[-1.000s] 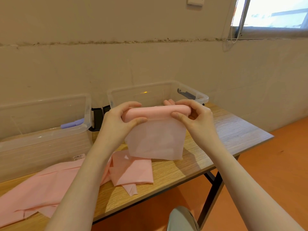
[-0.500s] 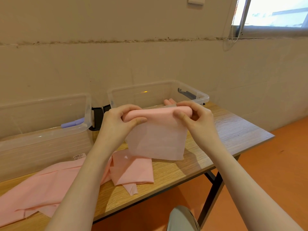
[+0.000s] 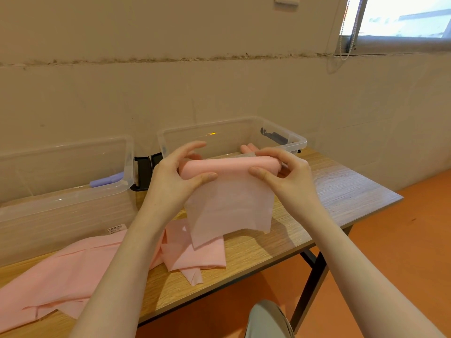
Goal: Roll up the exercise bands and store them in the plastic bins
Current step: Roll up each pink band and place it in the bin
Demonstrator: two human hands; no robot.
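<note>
I hold a pink exercise band (image 3: 229,191) in the air above the table, its top part wound into a roll and its loose tail hanging down. My left hand (image 3: 170,179) holds the roll's left end, thumb under it and fingers lifted over the top. My right hand (image 3: 288,174) grips the right end, fingers curled over the roll. Behind the roll stands a clear plastic bin (image 3: 292,140) with a pink roll (image 3: 247,148) inside. A second clear bin (image 3: 73,191) at the left holds a purple roll (image 3: 105,180).
The band's unrolled length (image 3: 73,272) lies spread across the wooden table (image 3: 341,191) toward the left front. A black latch (image 3: 144,172) sits between the bins. The wall is close behind them. The table's front edge and an orange floor (image 3: 402,240) lie to the right.
The roll has turned a little further and the hanging tail is slightly shorter. My left fingers have lifted off the top of the roll.
</note>
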